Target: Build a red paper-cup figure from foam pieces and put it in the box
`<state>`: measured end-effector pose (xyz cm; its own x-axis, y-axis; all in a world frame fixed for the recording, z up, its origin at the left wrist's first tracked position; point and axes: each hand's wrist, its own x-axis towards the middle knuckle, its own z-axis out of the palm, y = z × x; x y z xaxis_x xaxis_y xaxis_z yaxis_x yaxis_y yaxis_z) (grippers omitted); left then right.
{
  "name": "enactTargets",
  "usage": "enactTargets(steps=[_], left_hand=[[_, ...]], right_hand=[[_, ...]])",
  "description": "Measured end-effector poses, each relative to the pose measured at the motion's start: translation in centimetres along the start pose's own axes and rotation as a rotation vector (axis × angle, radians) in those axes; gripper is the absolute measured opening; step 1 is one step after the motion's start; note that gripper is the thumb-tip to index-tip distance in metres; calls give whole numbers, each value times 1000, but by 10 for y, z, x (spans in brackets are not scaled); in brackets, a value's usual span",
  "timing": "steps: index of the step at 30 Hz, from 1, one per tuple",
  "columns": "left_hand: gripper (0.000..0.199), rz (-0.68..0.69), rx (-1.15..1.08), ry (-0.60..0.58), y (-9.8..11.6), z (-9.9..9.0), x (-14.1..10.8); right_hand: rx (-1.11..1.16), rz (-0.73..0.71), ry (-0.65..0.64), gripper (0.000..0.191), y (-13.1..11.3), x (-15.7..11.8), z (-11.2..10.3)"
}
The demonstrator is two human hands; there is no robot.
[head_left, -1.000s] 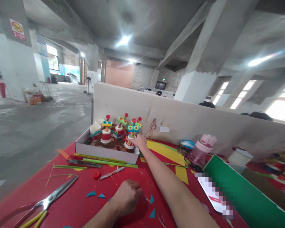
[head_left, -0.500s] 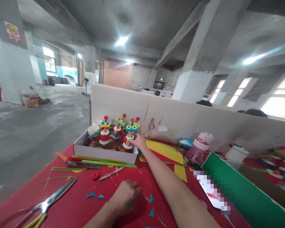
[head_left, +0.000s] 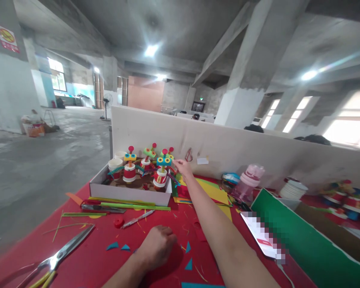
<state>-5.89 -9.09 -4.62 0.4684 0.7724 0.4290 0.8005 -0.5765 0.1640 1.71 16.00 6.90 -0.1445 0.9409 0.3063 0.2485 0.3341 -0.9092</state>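
Note:
Several paper-cup robot figures with coloured eye pieces and coiled spring arms stand in a shallow white box (head_left: 132, 195). The front-right paper-cup robot (head_left: 161, 178) has a blue head with yellow eyes. My right hand (head_left: 183, 168) reaches over the box's right end, its thumb and fingertips pinched at the right edge of that blue head. My left hand (head_left: 159, 245) rests on the red tabletop with its fingers curled closed; whatever it may hold is hidden. Around it lie blue paper scraps (head_left: 189, 264).
Large scissors (head_left: 60, 254) lie at front left. A pen (head_left: 138, 219), red tape roll (head_left: 119, 223), craft knife (head_left: 102, 208) and paper strips sit before the box. Yellow sheets (head_left: 211, 190), a pink bottle (head_left: 249, 182), a phone (head_left: 259, 236) and a green-sided box (head_left: 306, 232) are right.
My right hand has moved up from the front-right robot's cup body to beside its blue head. My left hand stays curled on the table. The view has shifted slightly.

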Motion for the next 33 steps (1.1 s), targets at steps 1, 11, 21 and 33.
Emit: enactTargets(steps=[1,11,21,33], left_hand=[[11,1,-1,6,0,0,0],[11,-2,10,-35,-1,0,-1],[13,-14,2,-82,1,-5,1],[14,-22,-11,-105,0,-5,0]], right_hand=[[36,16,-8,36,-1,-1,4],[263,54,17,27,6,-8,17],[305,-30,9,23,18,-19,17],[268,-5,-11,21,26,-24,13]])
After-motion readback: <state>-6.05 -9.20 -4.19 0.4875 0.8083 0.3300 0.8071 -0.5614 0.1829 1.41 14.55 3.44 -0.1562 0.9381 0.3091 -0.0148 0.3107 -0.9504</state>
